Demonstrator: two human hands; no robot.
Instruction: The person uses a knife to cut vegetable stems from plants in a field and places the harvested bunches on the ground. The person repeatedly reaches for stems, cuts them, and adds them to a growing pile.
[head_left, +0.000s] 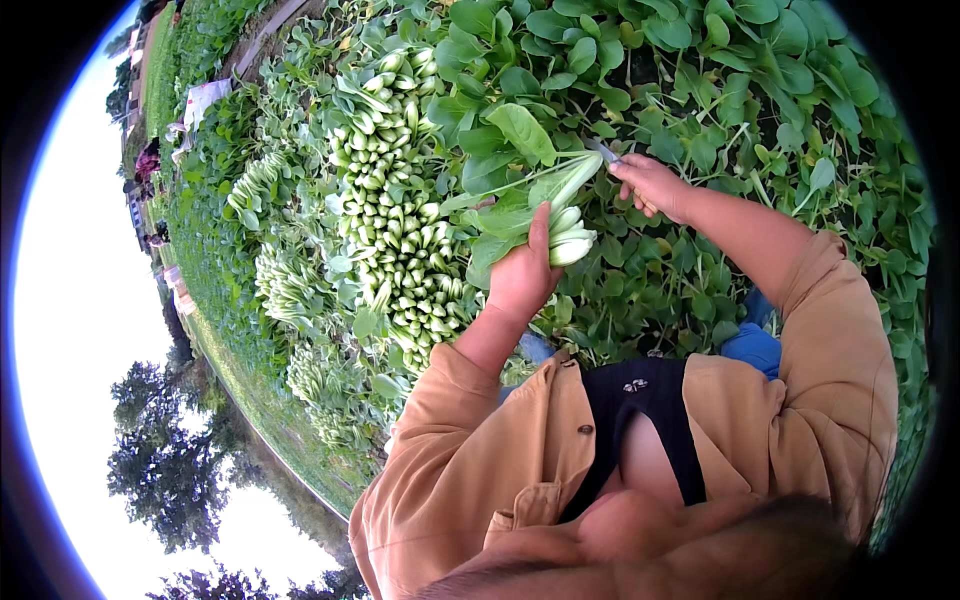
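Observation:
My left hand (525, 274) is closed around several leafy green heads with pale stems, which look like bok choy (571, 238); their white bases point right. My right hand (651, 186) holds a small knife (602, 150) by its handle, mostly hidden in the fingers. The blade lies at the cut end of a longer-stemmed plant (579, 176) that fans out above the held bunch; whether they touch is hard to tell. Left of my left hand lies a large pile of cut heads (401, 225), bases upward.
Uncut leafy plants (780, 45) stand at the top and right. Smaller piles of cut greens (285, 285) lie farther left, on leaves. A pale sheet or bag (201, 101) lies at the far upper left. Blue fabric (752, 349) shows beside my body.

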